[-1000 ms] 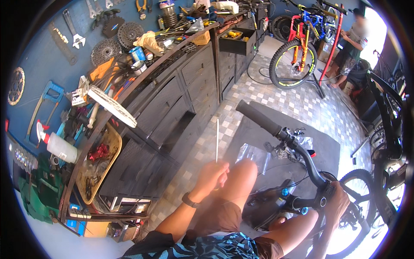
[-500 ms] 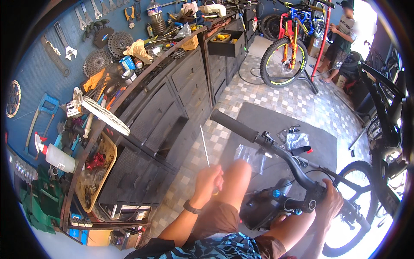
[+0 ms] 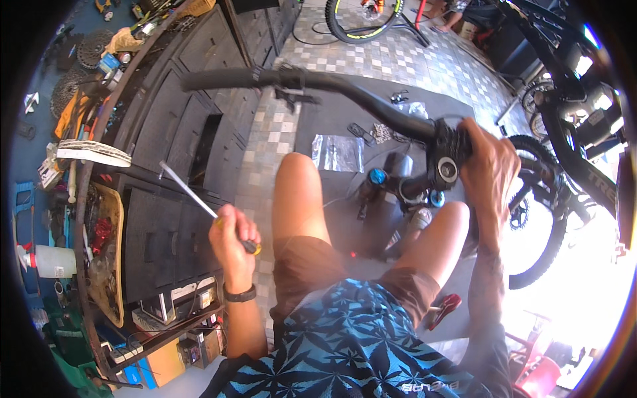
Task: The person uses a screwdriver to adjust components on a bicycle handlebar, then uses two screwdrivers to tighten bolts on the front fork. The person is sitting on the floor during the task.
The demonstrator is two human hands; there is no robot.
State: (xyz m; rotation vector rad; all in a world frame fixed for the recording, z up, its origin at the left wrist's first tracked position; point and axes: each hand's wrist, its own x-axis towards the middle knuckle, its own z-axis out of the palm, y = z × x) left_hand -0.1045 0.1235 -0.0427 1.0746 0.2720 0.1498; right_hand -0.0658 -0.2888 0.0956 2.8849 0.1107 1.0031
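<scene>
Against the picture from a second ago, the view has tipped down and closer: the dark workbench with black drawers (image 3: 166, 219) now fills the left edge, its top crowded with sprockets, rags and a white plastic bottle (image 3: 53, 261), and the long screwdriver with a bright metal shaft and yellow-and-black handle (image 3: 199, 199), which then stood nearly upright in front of the knee, now slants up and to the left, out toward the drawers. The left hand (image 3: 235, 240) is closed in a full fist around that handle, fingers wrapped tight with no gap showing, the shaft tip pointing away from the bicycle and touching nothing. That reads as the tool being carried off the bike rather than applied to it. Between the bare knees, the grey floor mat (image 3: 332, 119) carries a clear plastic bag (image 3: 337, 152) and a few small loose parts. Further right, the black curved bicycle handlebar (image 3: 318, 83) has swung across the upper frame, and the right hand (image 3: 488, 162), earlier low on the grip, now sits at the black stem clamp (image 3: 446, 156), fingers curled over its top and closed on it, steadying the bar above the fork.
</scene>
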